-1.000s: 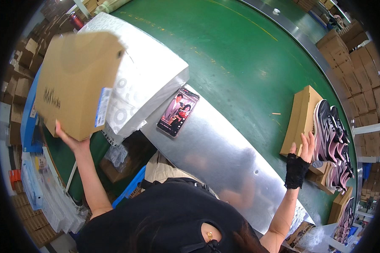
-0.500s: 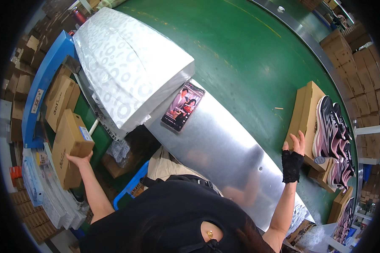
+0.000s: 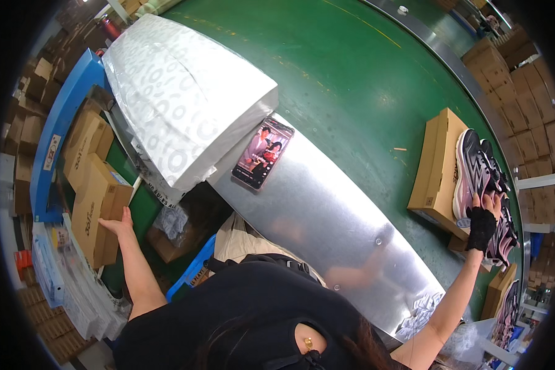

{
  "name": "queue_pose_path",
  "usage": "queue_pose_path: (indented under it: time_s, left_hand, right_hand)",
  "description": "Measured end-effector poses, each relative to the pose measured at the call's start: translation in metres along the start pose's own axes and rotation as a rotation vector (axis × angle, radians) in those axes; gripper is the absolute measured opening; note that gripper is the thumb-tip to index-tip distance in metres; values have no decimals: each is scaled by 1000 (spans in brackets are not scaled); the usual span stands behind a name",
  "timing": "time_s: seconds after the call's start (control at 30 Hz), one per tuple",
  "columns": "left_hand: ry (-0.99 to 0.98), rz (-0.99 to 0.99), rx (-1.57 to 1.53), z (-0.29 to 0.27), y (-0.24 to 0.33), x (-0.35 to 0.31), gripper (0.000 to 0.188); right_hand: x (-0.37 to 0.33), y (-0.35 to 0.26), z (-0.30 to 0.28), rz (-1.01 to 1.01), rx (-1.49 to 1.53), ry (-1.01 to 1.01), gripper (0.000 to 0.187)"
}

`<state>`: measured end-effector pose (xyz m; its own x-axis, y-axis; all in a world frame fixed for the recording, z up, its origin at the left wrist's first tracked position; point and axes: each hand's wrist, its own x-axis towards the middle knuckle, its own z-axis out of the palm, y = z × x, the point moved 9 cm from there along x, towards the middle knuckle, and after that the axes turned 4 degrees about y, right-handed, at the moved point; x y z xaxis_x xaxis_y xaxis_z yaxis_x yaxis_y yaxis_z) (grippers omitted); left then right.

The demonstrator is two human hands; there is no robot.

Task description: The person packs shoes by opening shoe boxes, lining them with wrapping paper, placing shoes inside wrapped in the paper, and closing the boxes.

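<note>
My left hand [image 3: 120, 223], thumb and fingers apart, rests against the near end of a brown shoebox [image 3: 92, 216] at the left. That box leans beside another brown shoebox [image 3: 86, 148] behind a blue frame. At the far right my right hand [image 3: 482, 223], in a black lace fingerless glove, lies with spread fingers on a black and pink sports shoe [image 3: 470, 179]. Several such shoes are lined up there on top of a brown shoebox [image 3: 436, 179]. The undersides of the right fingers are hidden.
A phone [image 3: 262, 153] lies on the metal plate [image 3: 327, 228] before me, beside a tall stack of white patterned wrapping sheets [image 3: 185, 92]. Green table surface [image 3: 327, 92] stretches behind. A blue frame [image 3: 58, 135] borders the left. More shoes and a box [image 3: 496, 293] stand at the lower right.
My right hand has moved right, from the shoebox's near end onto the shoes. The box under them has turned slightly. My left hand has loosened, and its fingers point more upward along the box.
</note>
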<state>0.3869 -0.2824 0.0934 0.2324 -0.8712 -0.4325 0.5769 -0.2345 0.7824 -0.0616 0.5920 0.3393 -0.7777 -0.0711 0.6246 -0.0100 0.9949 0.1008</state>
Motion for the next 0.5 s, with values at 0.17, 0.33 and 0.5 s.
queue_pose_path:
  time_s: [0.17, 0.33, 0.5]
  left_hand:
    - [230, -106, -63, -14, 2, 3, 82]
    - [-145, 115, 172, 56, 16, -53, 63]
    - [-458, 254, 117, 145, 44, -164, 44]
  right_hand:
    - [5, -46, -20, -148, -310, -134, 49]
    - [10, 32, 32, 161, 266, -510, 45]
    - [4, -7, 7, 43, 109, -272, 42]
